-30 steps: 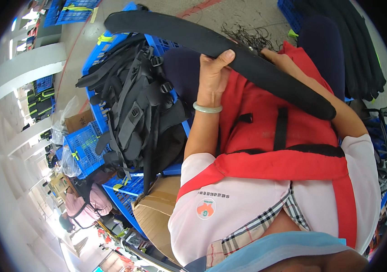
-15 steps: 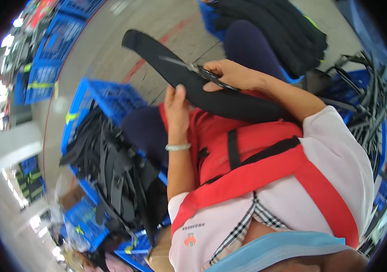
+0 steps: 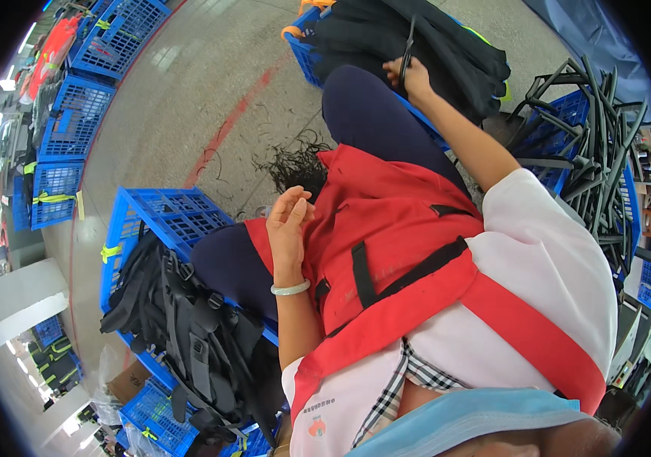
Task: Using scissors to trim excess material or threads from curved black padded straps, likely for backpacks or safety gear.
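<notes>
My right hand (image 3: 417,82) is stretched far forward and closed round a pair of scissors (image 3: 406,55), whose blades point away from me. It is over the edge of a heap of black padded fabric pieces (image 3: 386,34) in a blue crate. Whether its fingers also touch a piece there, I cannot tell. Nothing is in my left hand (image 3: 289,228); it is raised above my left thigh with the fingers loosely bent and apart. A red apron (image 3: 394,194) covers my lap.
At my left a blue crate (image 3: 121,221) is filled with black straps and buckles (image 3: 196,327). Dark thread scraps (image 3: 295,164) litter the floor ahead. On the right stands a crate heaped with grey-black strips (image 3: 599,167). Stacked blue crates (image 3: 74,114) line the far left.
The long black padded piece has left my lap and my left hand has let go of it. My right hand has moved forward to the heap, with the scissors still in it.
</notes>
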Motion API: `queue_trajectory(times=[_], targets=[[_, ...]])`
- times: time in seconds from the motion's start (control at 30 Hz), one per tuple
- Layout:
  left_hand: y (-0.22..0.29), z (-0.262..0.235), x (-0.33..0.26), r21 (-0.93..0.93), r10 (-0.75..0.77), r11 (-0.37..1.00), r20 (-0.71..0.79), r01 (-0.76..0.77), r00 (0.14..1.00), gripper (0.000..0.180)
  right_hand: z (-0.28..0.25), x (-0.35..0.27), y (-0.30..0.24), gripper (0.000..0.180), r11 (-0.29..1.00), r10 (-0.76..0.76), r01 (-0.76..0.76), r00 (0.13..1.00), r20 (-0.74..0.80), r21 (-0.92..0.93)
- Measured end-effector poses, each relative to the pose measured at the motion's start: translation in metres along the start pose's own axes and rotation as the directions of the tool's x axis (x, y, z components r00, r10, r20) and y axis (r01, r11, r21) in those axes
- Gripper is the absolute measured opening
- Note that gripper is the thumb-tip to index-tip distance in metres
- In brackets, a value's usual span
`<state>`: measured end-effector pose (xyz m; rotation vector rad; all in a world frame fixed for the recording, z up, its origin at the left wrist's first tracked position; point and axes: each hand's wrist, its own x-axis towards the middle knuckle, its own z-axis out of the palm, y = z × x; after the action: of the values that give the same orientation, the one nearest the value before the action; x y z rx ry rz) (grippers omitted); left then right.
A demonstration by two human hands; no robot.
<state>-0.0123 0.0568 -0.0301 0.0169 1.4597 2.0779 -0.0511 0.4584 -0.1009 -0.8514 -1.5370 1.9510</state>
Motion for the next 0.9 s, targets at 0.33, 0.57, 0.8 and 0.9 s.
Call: queue_trajectory(times=[0.33,0.57,0.8,0.9], targets=[[-0.001,-0.004,-0.012,0.264,0.052,0.964,-0.046,-0.038,0.998,0.022,-0.044,0.004,0.008,0.026,0.598,-0.394,0.255,0.919,-0.001,-0.760],[0.000,-0.002,-0.016,0.264,0.109,0.960,-0.060,-0.090,0.992,0.022,-0.105,0.026,-0.001,0.026,0.380,-0.461,0.186,0.887,-0.011,-0.906],[-0.007,-0.005,-0.014,0.383,0.089,0.921,-0.031,-0.071,0.996,0.021,-0.103,0.031,0.001,0.034,0.165,-0.429,0.139,0.901,0.056,-0.977],[-0.013,-0.004,-0.013,0.457,0.095,0.886,-0.014,-0.078,0.995,0.021,-0.096,0.033,0.000,0.038,0.016,-0.425,0.072,0.903,0.058,-0.997]])
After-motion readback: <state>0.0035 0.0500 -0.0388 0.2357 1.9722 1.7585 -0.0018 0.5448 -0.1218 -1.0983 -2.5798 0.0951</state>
